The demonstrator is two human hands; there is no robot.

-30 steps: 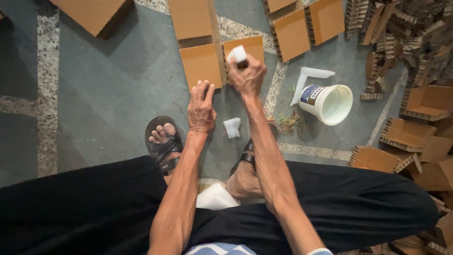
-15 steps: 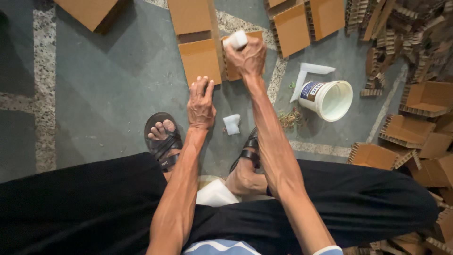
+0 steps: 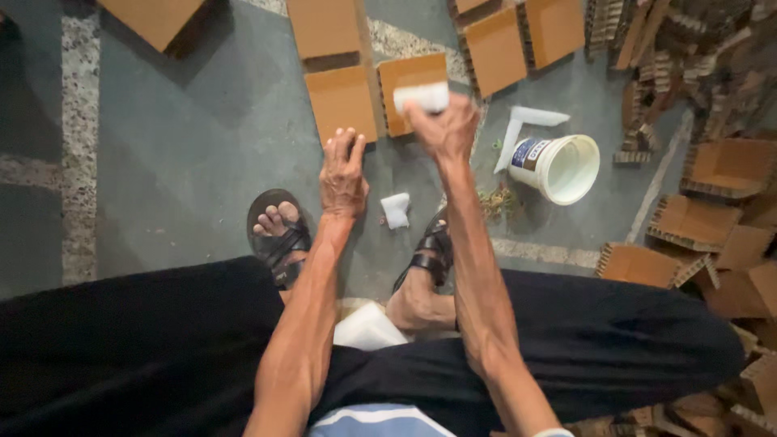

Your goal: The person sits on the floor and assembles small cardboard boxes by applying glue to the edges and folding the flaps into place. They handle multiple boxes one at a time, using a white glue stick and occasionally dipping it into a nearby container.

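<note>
My right hand (image 3: pixel 443 125) is closed around a small white pad (image 3: pixel 422 96) and holds it over a square cardboard piece (image 3: pixel 406 81) lying on the grey floor. My left hand (image 3: pixel 343 172) rests with its fingers spread just below a second cardboard square (image 3: pixel 341 102), its fingertips touching the near edge. Both arms reach forward from my seated body, between my sandalled feet (image 3: pixel 277 229).
A white plastic bucket (image 3: pixel 559 167) lies tilted at the right with a white strip (image 3: pixel 528 121) behind it. A crumpled white scrap (image 3: pixel 396 210) lies by my right foot. More cardboard squares (image 3: pixel 324 26) lie ahead; stacked cardboard pieces (image 3: pixel 696 218) crowd the right side.
My right hand with the white pad has slid forward and slightly right across the cardboard square. The left hand has stayed in place.
</note>
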